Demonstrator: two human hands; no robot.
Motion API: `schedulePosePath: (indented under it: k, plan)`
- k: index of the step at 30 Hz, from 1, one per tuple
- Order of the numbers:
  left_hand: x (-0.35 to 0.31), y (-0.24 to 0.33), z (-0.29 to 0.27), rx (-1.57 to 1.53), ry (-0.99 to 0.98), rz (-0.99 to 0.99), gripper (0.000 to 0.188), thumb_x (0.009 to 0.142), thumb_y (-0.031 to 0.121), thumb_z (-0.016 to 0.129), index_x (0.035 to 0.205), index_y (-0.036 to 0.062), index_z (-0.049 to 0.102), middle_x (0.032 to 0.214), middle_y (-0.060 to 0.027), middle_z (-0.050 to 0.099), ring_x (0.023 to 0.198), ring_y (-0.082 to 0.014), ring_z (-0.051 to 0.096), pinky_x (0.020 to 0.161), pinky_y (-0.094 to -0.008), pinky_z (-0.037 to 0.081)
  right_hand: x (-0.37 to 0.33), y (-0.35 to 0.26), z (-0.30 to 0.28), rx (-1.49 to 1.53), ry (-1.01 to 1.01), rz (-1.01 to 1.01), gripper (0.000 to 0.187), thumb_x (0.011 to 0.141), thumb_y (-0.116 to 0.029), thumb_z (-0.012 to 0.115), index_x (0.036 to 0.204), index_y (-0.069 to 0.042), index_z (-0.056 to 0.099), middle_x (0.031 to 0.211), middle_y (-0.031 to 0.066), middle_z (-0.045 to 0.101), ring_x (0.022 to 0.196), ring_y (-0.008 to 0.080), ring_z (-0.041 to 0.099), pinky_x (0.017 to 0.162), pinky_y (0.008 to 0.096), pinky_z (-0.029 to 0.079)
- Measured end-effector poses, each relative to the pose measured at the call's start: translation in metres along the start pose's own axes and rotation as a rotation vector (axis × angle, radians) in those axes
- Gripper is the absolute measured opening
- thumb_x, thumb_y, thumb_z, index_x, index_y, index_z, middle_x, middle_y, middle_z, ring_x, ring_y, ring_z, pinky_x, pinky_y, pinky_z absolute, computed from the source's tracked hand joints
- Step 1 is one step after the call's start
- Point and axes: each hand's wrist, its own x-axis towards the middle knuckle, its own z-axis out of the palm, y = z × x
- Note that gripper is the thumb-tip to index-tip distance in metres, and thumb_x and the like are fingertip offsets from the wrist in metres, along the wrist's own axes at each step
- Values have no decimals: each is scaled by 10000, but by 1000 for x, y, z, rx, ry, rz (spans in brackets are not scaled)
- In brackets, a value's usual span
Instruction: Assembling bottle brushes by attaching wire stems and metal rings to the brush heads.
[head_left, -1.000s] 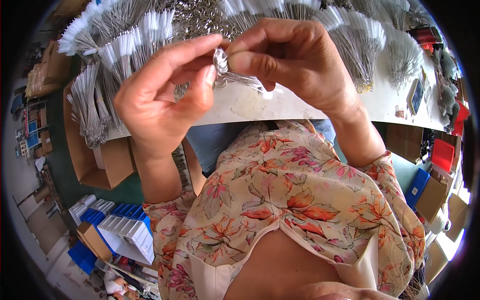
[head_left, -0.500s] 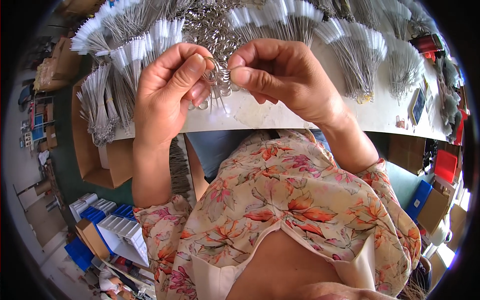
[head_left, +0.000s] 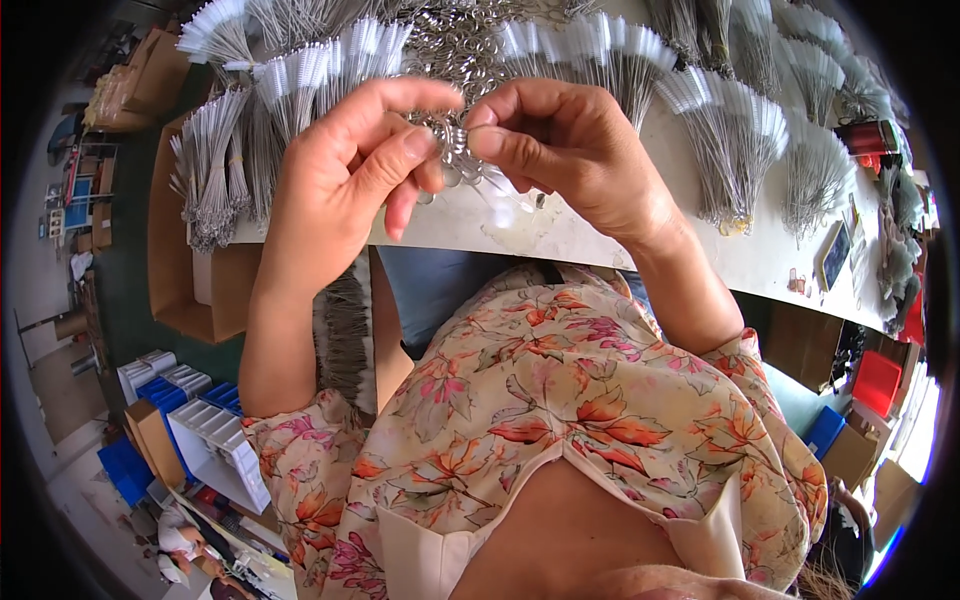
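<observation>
Both my hands are raised over the near edge of the white table (head_left: 560, 235), in front of a heap of shiny metal rings (head_left: 455, 45). My right hand (head_left: 570, 145) pinches with thumb and forefinger at the edge of a metal ring (head_left: 455, 138); its far part blends with the heap behind. My left hand (head_left: 350, 165) faces it with the forefinger stretched out and the thumb apart, close to the ring. A blurred pale shape (head_left: 500, 208) shows just below the hands; what it is I cannot make out.
Bundles of thin wire brushes with white bristles (head_left: 300, 80) stand left of the rings, with more brush bundles (head_left: 725, 140) to the right. An open cardboard box (head_left: 185, 300) is beside the table at left. A dark flat device (head_left: 835, 250) lies at the right.
My left hand has loosened its pinch on the ring, and its fingers have spread. My right hand stays pinched. The whole view has shifted slightly.
</observation>
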Motion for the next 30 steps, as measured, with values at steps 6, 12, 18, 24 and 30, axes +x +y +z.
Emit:
schedulePosePath:
  k: [6,12,18,24,30]
  plan:
    - [1,-20,4,-70,253,463,160,882,124,530,872,-21,594,884,-120,638,843,-148,592,792,-269,449,6,15,28,65,89,-201,129,807,-106,648,852,2,594,752,10,588,632,53,527,568,190,441]
    - [-12,-22,0,-360,387,508,156,877,116,527,867,-25,595,908,-137,635,828,-192,610,794,-299,464,29,44,60,71,135,-312,130,788,-83,664,848,4,589,788,36,615,713,78,586,639,208,475]
    - [-75,3,-53,50,408,423,170,889,109,490,898,-29,588,919,-128,622,735,-159,594,686,-276,478,20,48,60,-150,37,-86,128,812,-79,624,901,8,594,859,38,620,818,103,588,736,227,461]
    - [-130,-55,-66,520,264,-219,131,849,116,537,791,5,575,745,-45,609,617,-88,565,592,-231,445,2,80,40,-181,34,84,99,806,-51,620,888,3,605,839,20,606,801,76,552,746,211,432]
    - [-120,-228,-81,972,-14,-389,116,782,151,550,784,41,586,757,-157,611,715,-293,609,630,-410,461,-9,98,40,-235,16,220,97,808,-53,612,879,11,602,811,11,594,761,66,521,718,208,416]
